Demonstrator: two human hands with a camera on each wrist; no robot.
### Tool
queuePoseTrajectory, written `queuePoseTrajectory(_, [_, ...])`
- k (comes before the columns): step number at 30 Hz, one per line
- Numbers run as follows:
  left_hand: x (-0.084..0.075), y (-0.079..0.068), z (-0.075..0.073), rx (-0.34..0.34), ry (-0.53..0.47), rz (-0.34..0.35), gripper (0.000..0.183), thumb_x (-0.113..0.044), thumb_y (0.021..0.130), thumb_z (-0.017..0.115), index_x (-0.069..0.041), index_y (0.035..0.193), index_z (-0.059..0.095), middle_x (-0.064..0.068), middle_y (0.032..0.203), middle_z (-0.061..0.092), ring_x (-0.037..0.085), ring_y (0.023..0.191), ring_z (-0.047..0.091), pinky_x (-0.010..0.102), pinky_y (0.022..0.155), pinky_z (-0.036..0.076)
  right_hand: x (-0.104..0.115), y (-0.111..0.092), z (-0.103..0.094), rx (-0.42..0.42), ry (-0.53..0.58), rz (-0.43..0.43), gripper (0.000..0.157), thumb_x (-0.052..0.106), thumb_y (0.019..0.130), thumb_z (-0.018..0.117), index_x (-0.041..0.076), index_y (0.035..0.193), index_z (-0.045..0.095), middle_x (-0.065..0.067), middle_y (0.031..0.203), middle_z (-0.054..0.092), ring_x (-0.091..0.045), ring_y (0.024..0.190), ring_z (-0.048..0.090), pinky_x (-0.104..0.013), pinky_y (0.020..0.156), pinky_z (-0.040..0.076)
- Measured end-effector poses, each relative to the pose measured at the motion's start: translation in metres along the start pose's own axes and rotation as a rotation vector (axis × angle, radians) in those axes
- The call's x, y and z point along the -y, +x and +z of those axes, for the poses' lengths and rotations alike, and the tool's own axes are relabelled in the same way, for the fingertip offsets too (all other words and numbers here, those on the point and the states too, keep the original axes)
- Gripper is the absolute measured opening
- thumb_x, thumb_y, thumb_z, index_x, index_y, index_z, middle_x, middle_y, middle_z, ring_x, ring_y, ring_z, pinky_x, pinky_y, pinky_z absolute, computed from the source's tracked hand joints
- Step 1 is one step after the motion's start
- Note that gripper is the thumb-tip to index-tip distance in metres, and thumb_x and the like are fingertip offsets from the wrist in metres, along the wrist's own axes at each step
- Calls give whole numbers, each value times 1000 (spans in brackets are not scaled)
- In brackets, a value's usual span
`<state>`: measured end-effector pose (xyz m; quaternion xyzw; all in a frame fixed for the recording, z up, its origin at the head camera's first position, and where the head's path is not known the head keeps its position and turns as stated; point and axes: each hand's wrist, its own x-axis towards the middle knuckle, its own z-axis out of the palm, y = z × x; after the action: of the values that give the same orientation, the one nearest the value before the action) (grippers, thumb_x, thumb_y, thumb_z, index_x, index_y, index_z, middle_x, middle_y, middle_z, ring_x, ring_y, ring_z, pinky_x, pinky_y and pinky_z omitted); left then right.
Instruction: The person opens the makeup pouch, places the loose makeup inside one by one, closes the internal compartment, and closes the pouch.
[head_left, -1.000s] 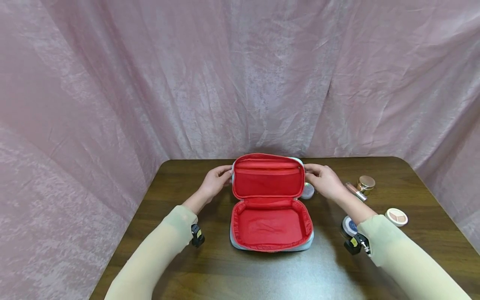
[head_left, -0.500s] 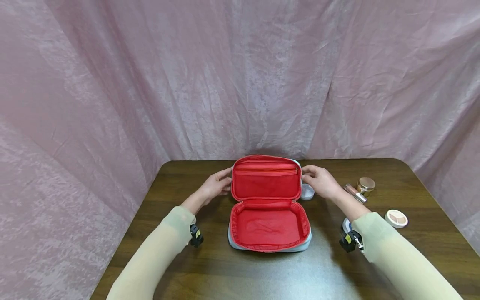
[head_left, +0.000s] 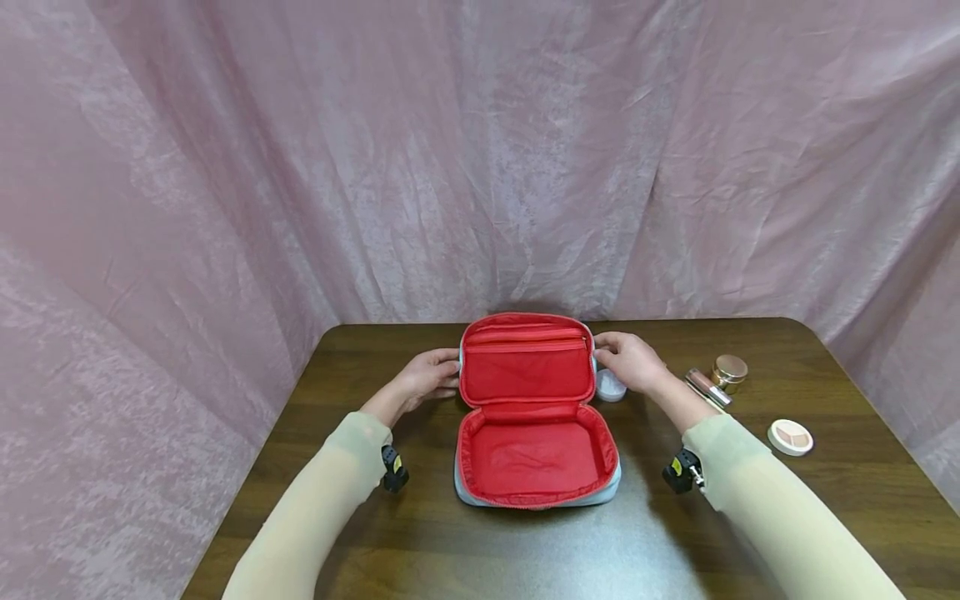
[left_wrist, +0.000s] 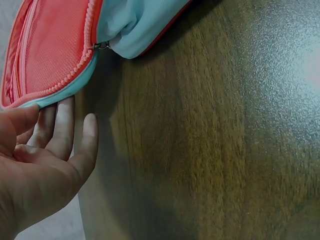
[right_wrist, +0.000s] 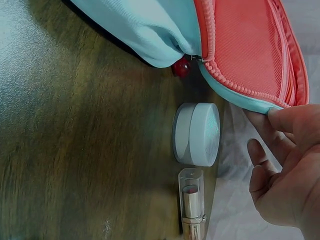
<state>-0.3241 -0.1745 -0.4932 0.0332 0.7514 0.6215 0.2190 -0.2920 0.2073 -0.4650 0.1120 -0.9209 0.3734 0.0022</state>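
I set my clock on the open red-lined case, in the middle of the counter. Nearest me, toward six, its base lies flat; it looks soft and light, so an uneven tug could skew it across the wood. Out at three, the palette seems safely clear.

Between nine and ten, the left hand pinches the raised lid by its edge, thumb in front, fingers behind. Near two, the right hand pinches the opposite edge. Both holds look slight; I'd expect the lid to twist or flop toward twelve if one slipped.

The white jar worries me most: it sits just beside the lid under the right hand, where a dropped finger could shove it into the lipstick close by. Past two, the gold-lidded jar stands farther from trouble.
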Motion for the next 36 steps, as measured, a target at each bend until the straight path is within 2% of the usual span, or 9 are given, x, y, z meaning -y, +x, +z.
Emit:
queuePoseTrajectory(10, [1, 2, -1, 8, -51, -11, 45, -12, 108, 51, -1, 151, 44, 10, 114, 69, 21, 97, 68, 55, 103, 48, -2, 4, 1, 18, -14, 15, 33, 14, 104, 56, -2, 131, 64, -23, 126, 66, -36, 110, 62, -54, 97, 48])
queuePoseTrajectory(17, [1, 3, -1, 12, -47, 12, 45, -12, 108, 50, 0, 152, 43, 12, 119, 68, 18, 94, 69, 55, 103, 48, -3, 5, 0, 19, 0, 11, 33, 12, 104, 56, -5, 131, 64, -23, 124, 67, -34, 106, 62, -52, 95, 49])
queuePoseTrajectory(22, [3, 4, -1, 7, -70, 0, 45, -17, 110, 50, -1, 151, 44, 14, 120, 67, 17, 93, 70, 55, 104, 48, -4, 4, 1, 17, 6, 15, 33, 11, 103, 56, -5, 130, 64, -22, 123, 68, -33, 104, 62, -51, 95, 49])
queuePoseTrajectory(29, [3, 6, 0, -18, -109, -25, 43, -23, 109, 52, -4, 148, 50, 12, 118, 68, 16, 90, 71, 51, 101, 51, -3, 4, 1, 18, -10, 26, 34, 13, 104, 57, -2, 132, 64, -21, 126, 67, -34, 109, 62, -55, 98, 47])
queuePoseTrajectory(36, [3, 4, 0, -25, -116, -36, 43, -22, 109, 54, -4, 148, 50, 14, 126, 67, 17, 93, 71, 49, 101, 51, -3, 3, -1, 27, -19, 19, 35, 15, 104, 56, -2, 134, 63, -23, 129, 65, -37, 114, 60, -56, 101, 46])
